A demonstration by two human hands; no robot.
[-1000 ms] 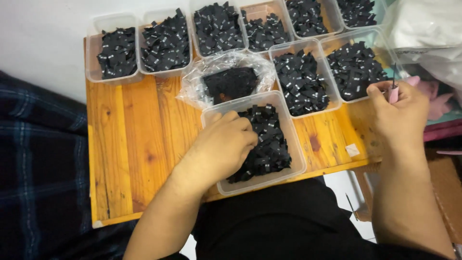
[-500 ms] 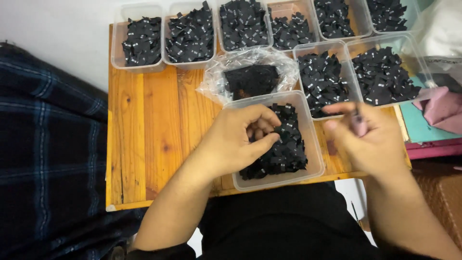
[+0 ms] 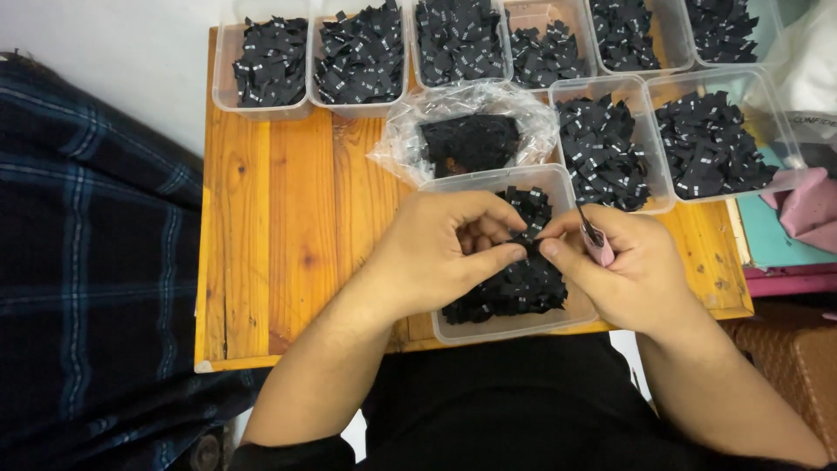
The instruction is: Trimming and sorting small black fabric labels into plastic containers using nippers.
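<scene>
A clear plastic tub [image 3: 488,324] of small black fabric labels [image 3: 514,283] sits at the near edge of a small wooden table [image 3: 288,218]. Both hands meet above it. My left hand [image 3: 445,249] pinches one black label at its fingertips. My right hand [image 3: 623,262] touches the same label with thumb and forefinger and also holds small pink-handled snips [image 3: 598,242], blades pointing up and away. The tub's middle is hidden under my hands.
Several more clear tubs of black labels line the table's far edge [image 3: 266,61] and right side [image 3: 711,139]. A crumpled clear bag with black labels [image 3: 471,139] lies behind the near tub. Dark plaid cloth [image 3: 87,262] is at left, pink cloth [image 3: 811,214] at right.
My right hand came in from the far right with the snips and met my left hand over the near tub. My left hand lifted out of the pile holding one label.
</scene>
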